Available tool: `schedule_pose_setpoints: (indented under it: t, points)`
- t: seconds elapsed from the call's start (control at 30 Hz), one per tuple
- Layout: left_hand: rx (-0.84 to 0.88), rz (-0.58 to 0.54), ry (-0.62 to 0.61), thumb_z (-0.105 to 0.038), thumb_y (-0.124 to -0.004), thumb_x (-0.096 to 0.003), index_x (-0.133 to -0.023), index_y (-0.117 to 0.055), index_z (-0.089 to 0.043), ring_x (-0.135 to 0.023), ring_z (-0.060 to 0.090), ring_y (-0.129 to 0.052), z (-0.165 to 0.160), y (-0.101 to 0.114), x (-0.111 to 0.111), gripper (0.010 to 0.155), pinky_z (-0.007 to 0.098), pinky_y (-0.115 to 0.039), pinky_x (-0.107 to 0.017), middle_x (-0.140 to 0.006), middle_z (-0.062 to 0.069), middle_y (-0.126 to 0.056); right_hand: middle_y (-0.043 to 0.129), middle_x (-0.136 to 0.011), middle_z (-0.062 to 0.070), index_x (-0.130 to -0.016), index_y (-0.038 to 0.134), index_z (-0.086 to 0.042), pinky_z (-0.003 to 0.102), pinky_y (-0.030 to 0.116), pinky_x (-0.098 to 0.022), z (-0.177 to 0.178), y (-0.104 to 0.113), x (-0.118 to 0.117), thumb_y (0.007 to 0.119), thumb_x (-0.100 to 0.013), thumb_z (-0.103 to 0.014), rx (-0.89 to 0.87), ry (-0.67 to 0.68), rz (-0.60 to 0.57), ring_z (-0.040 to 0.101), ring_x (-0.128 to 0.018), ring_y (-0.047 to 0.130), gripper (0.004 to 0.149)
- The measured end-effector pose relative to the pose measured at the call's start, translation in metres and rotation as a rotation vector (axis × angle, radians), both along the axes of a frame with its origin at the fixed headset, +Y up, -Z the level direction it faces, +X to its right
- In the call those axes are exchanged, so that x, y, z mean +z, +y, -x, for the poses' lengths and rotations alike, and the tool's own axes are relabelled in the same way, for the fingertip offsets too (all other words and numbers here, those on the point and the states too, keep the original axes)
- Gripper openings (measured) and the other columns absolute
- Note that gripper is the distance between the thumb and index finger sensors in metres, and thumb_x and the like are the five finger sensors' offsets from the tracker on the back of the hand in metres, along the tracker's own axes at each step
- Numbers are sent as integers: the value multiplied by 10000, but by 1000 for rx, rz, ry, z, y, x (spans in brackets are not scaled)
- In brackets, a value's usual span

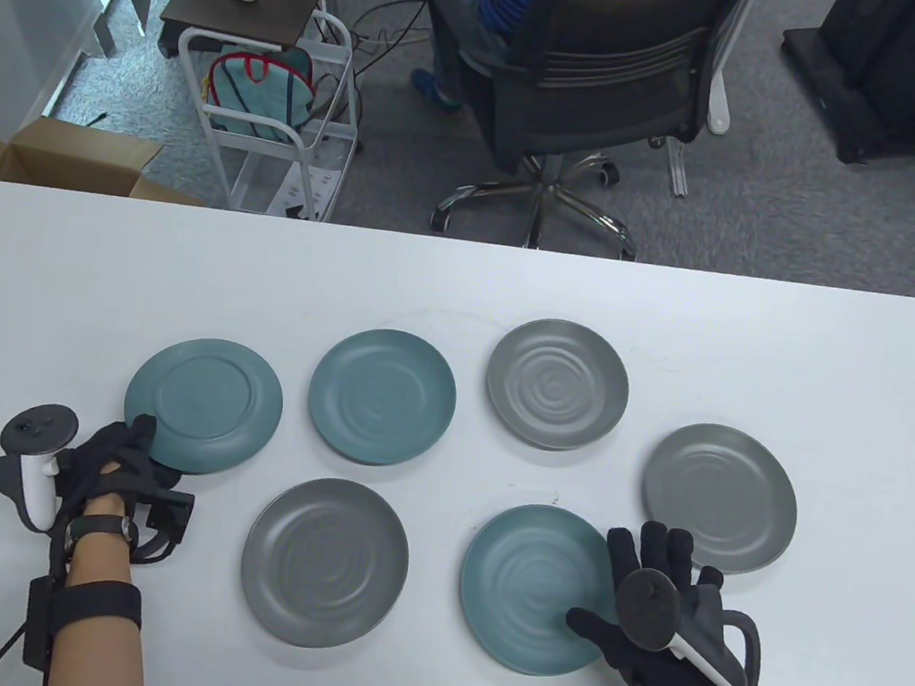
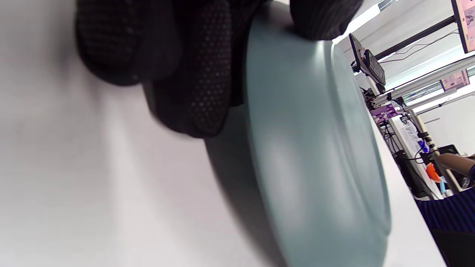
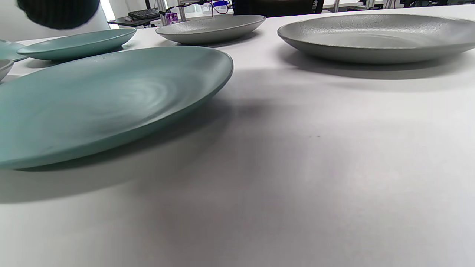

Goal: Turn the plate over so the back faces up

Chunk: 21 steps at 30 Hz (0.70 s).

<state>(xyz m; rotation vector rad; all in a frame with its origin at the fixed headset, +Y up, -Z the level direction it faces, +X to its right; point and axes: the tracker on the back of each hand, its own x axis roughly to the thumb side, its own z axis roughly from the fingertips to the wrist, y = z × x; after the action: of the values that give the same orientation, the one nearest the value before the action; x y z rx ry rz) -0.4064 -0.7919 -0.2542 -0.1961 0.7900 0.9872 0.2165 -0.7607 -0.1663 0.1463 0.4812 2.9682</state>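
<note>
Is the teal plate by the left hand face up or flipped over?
Flipped: the teal plate shows its flat back and foot ring, without ripples. The left hand touches its near edge.

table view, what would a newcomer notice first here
Six round plates, three teal and three grey, lie spread over the white table. The far-left teal plate stands out: it alone lies back up, showing its foot ring, with the left hand touching its near edge. The right hand rests spread on the right edge of the near teal plate, which still lies face up.
</note>
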Motion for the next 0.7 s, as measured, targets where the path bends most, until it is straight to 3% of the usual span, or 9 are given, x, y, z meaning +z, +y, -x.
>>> schedule_pose_setpoints:
  t: [0.7]
  points:
    - [-358,171,-60,-476,-674,-567,-987,-741,-19,-337,147,-1092,-16,11,-8,625,261,-903,-222,-693,51,-930,91,-1181,201,-1140,162,-204,728,205,-729,2,0,1,628,-455,-693,-3,16,7,450,-1072,81,962]
